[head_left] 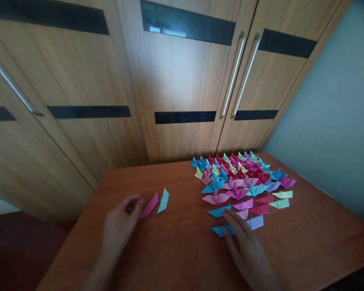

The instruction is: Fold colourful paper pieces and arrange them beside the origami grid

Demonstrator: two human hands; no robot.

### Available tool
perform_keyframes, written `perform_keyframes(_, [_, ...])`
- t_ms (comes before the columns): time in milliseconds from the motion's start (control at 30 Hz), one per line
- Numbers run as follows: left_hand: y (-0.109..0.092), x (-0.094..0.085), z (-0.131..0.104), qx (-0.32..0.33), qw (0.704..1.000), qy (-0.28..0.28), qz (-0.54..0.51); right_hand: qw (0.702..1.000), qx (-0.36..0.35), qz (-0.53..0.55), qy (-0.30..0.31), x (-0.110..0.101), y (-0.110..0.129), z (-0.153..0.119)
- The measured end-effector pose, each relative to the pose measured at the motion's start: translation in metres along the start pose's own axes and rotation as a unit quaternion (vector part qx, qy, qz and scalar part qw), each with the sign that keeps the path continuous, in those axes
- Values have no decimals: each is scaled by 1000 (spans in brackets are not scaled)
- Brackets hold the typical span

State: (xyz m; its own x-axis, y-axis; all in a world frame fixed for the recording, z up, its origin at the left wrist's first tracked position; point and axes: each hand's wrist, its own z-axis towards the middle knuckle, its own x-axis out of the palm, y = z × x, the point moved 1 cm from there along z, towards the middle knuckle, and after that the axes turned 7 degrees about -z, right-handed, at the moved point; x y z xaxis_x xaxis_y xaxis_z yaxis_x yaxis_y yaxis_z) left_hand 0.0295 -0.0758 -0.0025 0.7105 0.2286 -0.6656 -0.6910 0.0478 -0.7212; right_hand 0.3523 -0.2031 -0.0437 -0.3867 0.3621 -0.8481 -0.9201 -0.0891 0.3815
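Note:
On the left of the table, my left hand (121, 222) has its fingers curled, thumb and forefinger close together beside a magenta folded paper strip (149, 205); whether they pinch anything is hard to tell. A pale aqua folded strip (163, 201) lies just right of the magenta one. My right hand (245, 246) reaches over flat folded strips, its fingers apart and the fingertips at a lower blue strip (220, 230). Another blue strip (220, 211) lies just above. Pink, red, lilac (255, 222) and pale green strips (280, 203) lie to the right.
Many colourful folded paper figures (236, 173) stand in rows at the back right of the brown table (176, 258). Behind it rise wooden cabinet doors (182, 76) with metal handles (233, 76). A pale wall (330, 133) borders the right side.

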Motion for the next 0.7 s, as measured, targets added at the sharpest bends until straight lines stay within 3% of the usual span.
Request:
perform_keyframes(167, [7,10,-3,35,994,63,76,986,-69,115,101,18,81,42])
perform_keyframes(300, [7,21,-6,88,983,86,137,987,-79,95,106,49,115,81])
perform_keyframes(467, [10,25,-4,121,974,86,171,994,-68,66,61,81,121,105])
perform_keyframes(700, [10,31,-6,65,983,114,129,988,-73,130,35,90,105,89])
